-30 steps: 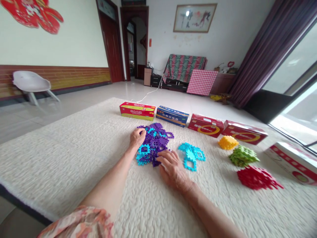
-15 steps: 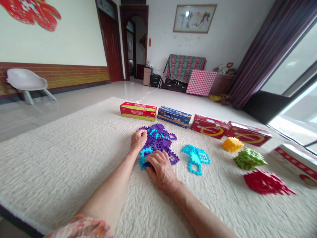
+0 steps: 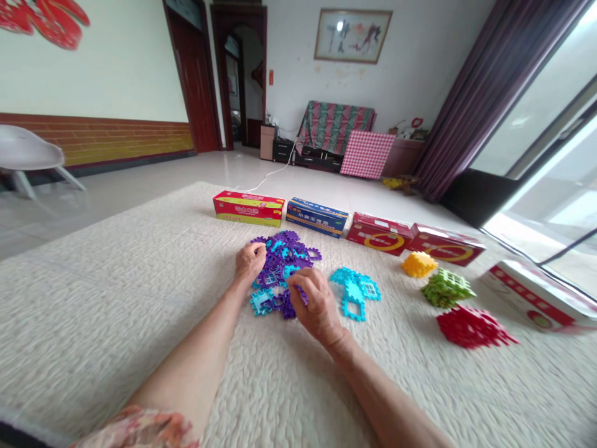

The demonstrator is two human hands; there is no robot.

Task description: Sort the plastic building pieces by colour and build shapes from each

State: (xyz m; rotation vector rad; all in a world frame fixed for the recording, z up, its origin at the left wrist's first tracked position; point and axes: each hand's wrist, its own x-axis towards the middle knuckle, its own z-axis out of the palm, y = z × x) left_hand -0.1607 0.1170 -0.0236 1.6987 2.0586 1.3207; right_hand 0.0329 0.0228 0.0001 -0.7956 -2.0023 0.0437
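Observation:
A mixed pile of purple interlocking plastic building tiles, with light-blue ones among them, lies on the pale mat. My left hand rests at the pile's left edge, its fingers curled together; whatever they grip is hidden. Over the pile's near right side, my right hand pinches a light-blue tile at its fingertips. Another light-blue tile lies at the near left of the pile. To the right is a separate group of light-blue tiles, some with window shapes.
Farther right sit yellow tiles, green tiles and red tiles. Behind stand a red-and-yellow box, a blue box and two red boxes. A white-and-red box lies at right on the mat.
My right hand has lifted off the near part of the pile and now has a light-blue tile at its fingertips. My left hand stays by the pile's left edge. The view has turned slightly right.

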